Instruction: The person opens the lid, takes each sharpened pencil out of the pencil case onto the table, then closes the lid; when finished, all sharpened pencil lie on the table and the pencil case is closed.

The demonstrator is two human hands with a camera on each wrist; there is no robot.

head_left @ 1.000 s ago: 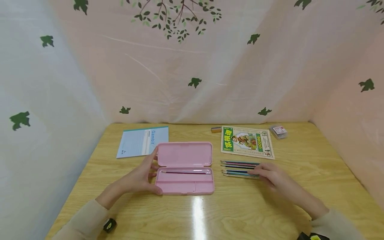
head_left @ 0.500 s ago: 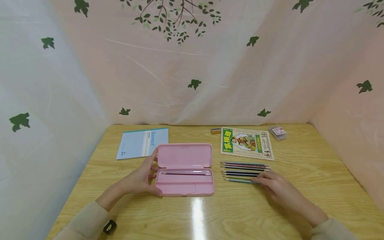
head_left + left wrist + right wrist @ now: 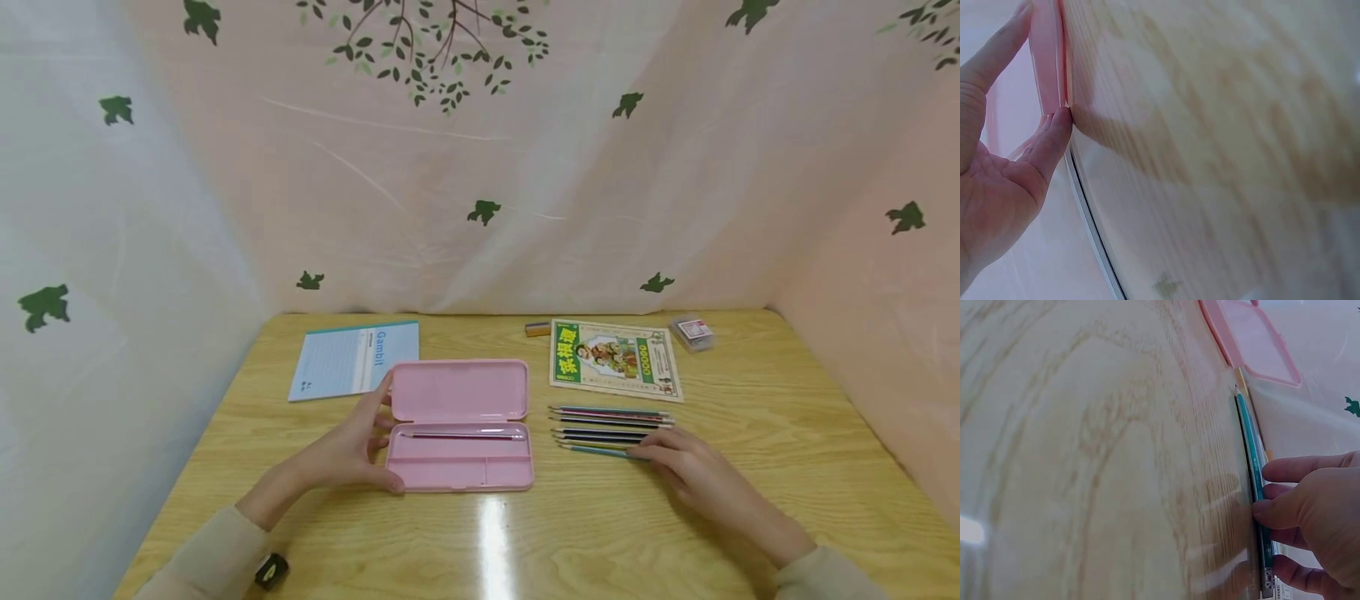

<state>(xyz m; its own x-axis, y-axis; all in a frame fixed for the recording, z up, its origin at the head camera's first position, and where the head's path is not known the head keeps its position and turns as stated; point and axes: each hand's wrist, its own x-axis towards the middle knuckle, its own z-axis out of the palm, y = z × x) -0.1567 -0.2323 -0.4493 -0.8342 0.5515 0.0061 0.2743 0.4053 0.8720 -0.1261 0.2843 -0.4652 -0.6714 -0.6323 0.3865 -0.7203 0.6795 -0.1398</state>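
Observation:
A pink pencil case [image 3: 460,392] lies with its lid folded back, and one dark pencil [image 3: 461,436] rests in its long rear compartment. My left hand [image 3: 341,450] holds the left end of the case, thumb at the front corner and fingers along the side and lid. To the right of the case, several pencils [image 3: 600,412] lie side by side, tips pointing left. At the near side of this row my right hand [image 3: 697,471] pinches a blue-green pencil [image 3: 1250,437] between thumb and fingers. The hand covers the near pencils' rear ends in the head view.
Behind the case on the left lies a blue notebook [image 3: 330,362]. A green and cream booklet [image 3: 615,358] lies behind the pencils. Beside it are an orange and blue block [image 3: 537,329] and a small clear box [image 3: 693,335]. A patterned curtain [image 3: 420,208] borders the table.
The bunched pencils on the right have spread into a looser row, with the blue-green one now nearest me. My right hand has shifted slightly towards me; the left hand stays on the case.

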